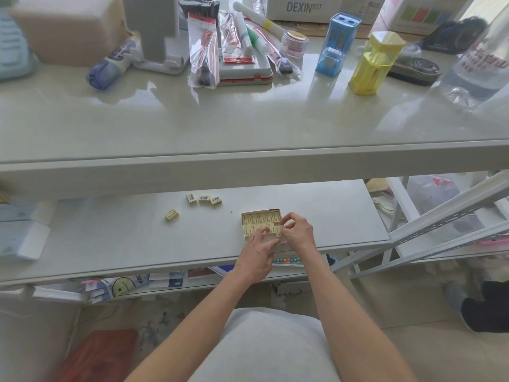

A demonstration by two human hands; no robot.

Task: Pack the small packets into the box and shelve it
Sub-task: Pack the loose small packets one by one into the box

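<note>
Nearest, the person's left hand (257,252) rests on the packets (259,219) in the box (271,210), its grip apart, fingers laid almost flat. Just beside it, the right hand (298,230) has its grip clamped on one packet (277,230) at the box's near right corner. The box sits on the white shelf (110,244). Farther left on this shelf lie four loose packets (204,197). Beyond, on the tabletop (248,119) above, stand a yellow container (371,64) and a blue container (337,45).

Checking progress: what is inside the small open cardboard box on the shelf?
Pale yellow packets lie flat in rows. The left hand and right hand cover the near part; contents there unseen.
</note>
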